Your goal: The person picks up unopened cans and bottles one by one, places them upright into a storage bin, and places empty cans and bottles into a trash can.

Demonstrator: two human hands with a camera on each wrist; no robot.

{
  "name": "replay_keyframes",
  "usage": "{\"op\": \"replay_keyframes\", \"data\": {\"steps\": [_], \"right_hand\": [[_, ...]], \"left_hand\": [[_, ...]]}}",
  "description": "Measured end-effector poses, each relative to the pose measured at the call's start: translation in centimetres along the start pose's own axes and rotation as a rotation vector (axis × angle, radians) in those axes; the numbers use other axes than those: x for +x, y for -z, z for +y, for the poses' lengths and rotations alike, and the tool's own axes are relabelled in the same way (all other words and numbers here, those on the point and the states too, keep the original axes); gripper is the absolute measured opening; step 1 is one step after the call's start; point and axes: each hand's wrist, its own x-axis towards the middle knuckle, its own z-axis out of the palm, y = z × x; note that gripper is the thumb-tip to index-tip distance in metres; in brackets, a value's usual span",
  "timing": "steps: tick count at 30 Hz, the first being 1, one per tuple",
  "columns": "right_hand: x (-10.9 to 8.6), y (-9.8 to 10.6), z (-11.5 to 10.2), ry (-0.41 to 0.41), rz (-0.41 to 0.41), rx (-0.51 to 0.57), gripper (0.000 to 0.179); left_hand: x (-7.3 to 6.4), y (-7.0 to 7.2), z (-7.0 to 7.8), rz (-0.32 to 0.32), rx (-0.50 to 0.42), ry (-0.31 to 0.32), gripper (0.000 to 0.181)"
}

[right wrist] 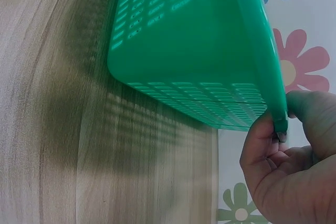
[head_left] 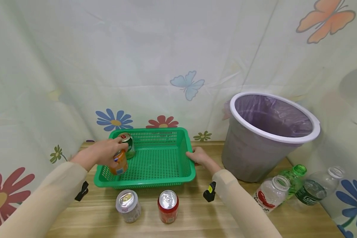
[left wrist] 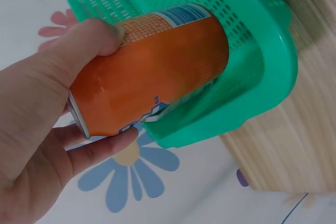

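My left hand (head_left: pixel 107 151) grips an orange soda can (left wrist: pixel 157 72) near its top, with the thumb on one side and fingers on the other. The can is held at the left end of a green plastic basket (head_left: pixel 157 181), its lower part inside the rim. Just behind it in the basket stands a dark green can (head_left: pixel 130 147), partly covered by the left hand in the head view. At the basket's right end, my right hand (head_left: pixel 200 156) pinches the rim between thumb and curled fingers, as the right wrist view (right wrist: pixel 294 156) also shows.
In front of the basket stand a pale lilac can (head_left: pixel 129 208) and a red can (head_left: pixel 168 208). A grey bin (head_left: pixel 241 155) with a purple liner is at the right. Beside it are a clear bottle with a red-marked label (head_left: pixel 269 196), a green bottle (head_left: pixel 294 177) and another clear bottle (head_left: pixel 318 186).
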Motion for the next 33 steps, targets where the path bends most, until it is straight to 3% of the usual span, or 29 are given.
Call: {"op": "replay_keyframes", "data": {"steps": [4,13,20,33], "right_hand": [[0.0,0.0,0.0,0.000,0.003,0.001,0.026],[-0.2,0.0,-0.3,-0.009,0.004,0.004,0.026],[-0.1,-0.1,-0.1,-0.010,0.002,0.010,0.025],[0.1,-0.2,0.2,-0.010,0.008,0.033,0.025]], "left_hand": [[0.5,-0.5,-0.5,-0.020,-0.022,0.020,0.038],[1.4,-1.5,-1.7,-0.050,-0.134,0.135,0.045],[1.9,-2.3,-2.1,-0.041,-0.128,0.158,0.047],[3.1,-3.2,-2.1,-0.016,-0.073,0.144,0.046]]}}
